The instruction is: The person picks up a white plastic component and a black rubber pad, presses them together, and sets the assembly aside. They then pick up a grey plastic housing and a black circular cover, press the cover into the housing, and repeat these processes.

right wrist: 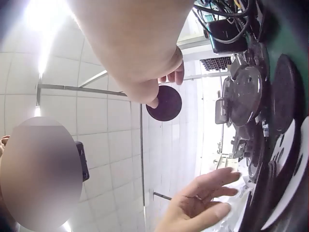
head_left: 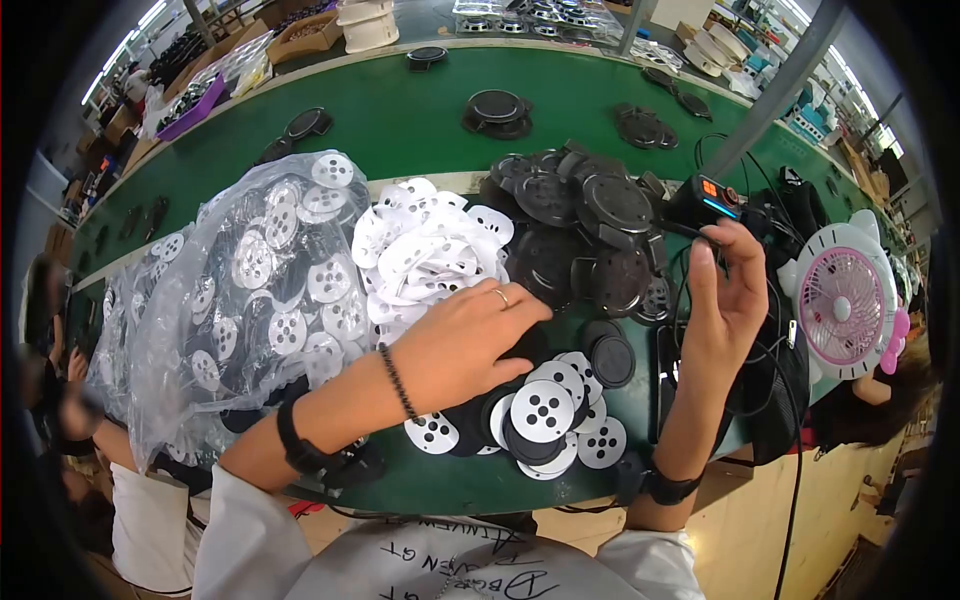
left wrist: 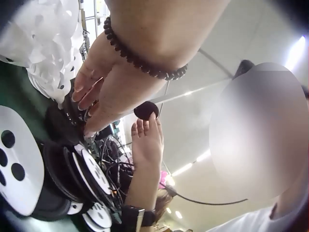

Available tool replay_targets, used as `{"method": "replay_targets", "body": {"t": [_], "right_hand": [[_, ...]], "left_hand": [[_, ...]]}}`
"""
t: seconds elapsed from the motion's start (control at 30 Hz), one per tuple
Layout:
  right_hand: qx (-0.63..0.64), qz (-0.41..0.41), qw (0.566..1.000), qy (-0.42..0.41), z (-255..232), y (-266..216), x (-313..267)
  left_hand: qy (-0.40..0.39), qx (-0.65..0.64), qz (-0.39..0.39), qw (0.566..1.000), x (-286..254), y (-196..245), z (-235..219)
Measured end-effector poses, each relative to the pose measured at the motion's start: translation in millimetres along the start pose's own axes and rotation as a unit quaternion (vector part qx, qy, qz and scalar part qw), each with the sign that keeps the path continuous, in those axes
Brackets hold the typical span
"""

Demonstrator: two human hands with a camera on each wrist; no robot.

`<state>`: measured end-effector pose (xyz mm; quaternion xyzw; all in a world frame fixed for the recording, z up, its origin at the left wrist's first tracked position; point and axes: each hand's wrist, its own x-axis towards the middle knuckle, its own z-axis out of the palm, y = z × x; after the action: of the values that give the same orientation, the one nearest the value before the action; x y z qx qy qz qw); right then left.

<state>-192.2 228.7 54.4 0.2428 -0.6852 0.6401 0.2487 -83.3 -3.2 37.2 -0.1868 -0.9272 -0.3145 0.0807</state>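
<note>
My right hand [head_left: 728, 300] is raised at the right of the bench. Its thumb and fingertips pinch a thin black round disc [right wrist: 164, 103], which also shows in the left wrist view. My left hand [head_left: 470, 335] reaches across the middle with loosely bent fingers and nothing between them, as the right wrist view shows. Its fingertips are right by the heap of black round housings [head_left: 545, 265]. Below it lie white discs with black holes [head_left: 543, 411], mixed with black discs [head_left: 612, 360]. Behind the left hand is a pile of loose white punched sheets [head_left: 425, 250].
At left stands a large clear plastic bag [head_left: 270, 270] full of white discs. On the right are a small black device [head_left: 705, 200] with a lit display, loose cables and a pink-and-white fan [head_left: 843, 300]. More black housings [head_left: 497, 110] lie on the green belt [head_left: 400, 100] beyond.
</note>
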Motion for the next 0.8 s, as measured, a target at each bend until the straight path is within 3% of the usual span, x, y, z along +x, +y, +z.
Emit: {"method": "replay_targets", "body": {"t": [0.07,0.13,0.2,0.27,0.33,0.43,0.6,0.67,0.73,0.8], "right_hand": [[0.019,0.006,1.0,0.009,3,0,2],[0.095,0.054,0.994,-0.002,0,-3,1],[0.097,0.063,0.993,-0.003,0,-4,-1],[0.117,0.066,0.991,0.0,5,-9,0],[0.115,0.069,0.991,-0.004,4,-10,2],[0.096,0.052,0.994,-0.015,0,-5,1],[0.081,0.059,0.995,-0.006,0,-9,0],[0.079,0.064,0.995,-0.024,-4,-7,1],[0.112,0.071,0.991,-0.015,-2,-13,1],[0.152,0.084,0.985,-0.013,-2,-18,-2]], "left_hand": [[-0.05,-0.002,0.025,0.998,10,-2,7],[-0.02,0.034,-0.021,0.999,23,3,5],[-0.028,0.069,-0.019,0.997,35,-5,6],[0.042,0.114,0.01,0.993,46,-23,24],[0.027,0.113,0.004,0.993,55,-22,29],[0.11,0.087,-0.048,0.989,67,-12,39],[0.11,0.012,-0.08,0.991,83,-7,57],[0.087,-0.114,-0.125,0.982,82,-3,54],[0.089,-0.141,-0.143,0.976,66,5,42],[0.032,-0.158,-0.181,0.97,47,20,14]]}}
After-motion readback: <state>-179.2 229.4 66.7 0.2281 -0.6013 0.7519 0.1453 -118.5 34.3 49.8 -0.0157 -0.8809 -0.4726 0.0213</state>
